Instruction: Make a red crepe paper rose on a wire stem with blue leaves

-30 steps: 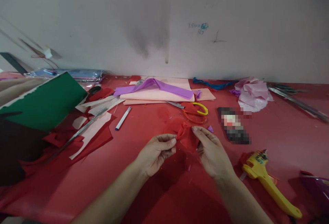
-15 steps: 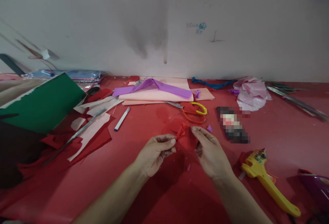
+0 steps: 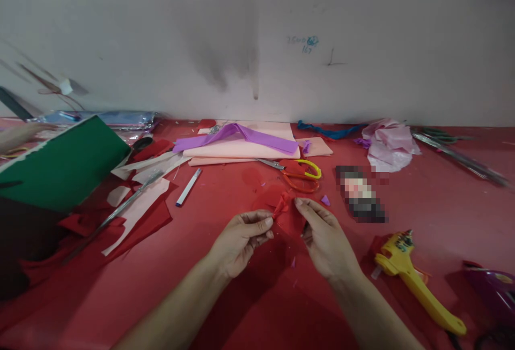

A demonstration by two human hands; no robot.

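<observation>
Both my hands hold a small piece of red crepe paper [image 3: 286, 215] just above the red table [image 3: 422, 210]. My left hand [image 3: 242, 240] pinches its gathered left end between thumb and fingertips. My right hand [image 3: 325, 240] is closed on the paper's right side, with the fingers curled over its edge. Orange-and-yellow scissors [image 3: 300, 174] lie a short way beyond the paper. A tiny purple scrap [image 3: 325, 200] lies by my right fingers.
A yellow glue gun [image 3: 414, 280] lies at the right, a blurred-out item [image 3: 360, 193] past it. Pink sheets with a purple strip [image 3: 241, 141] sit near the wall, a white pen [image 3: 188, 187] and green sheet [image 3: 64, 165] left, and pink tissue [image 3: 388, 143] right.
My hands have gathered the red paper a little tighter and drawn slightly closer together. The view has drifted a bit to the right.
</observation>
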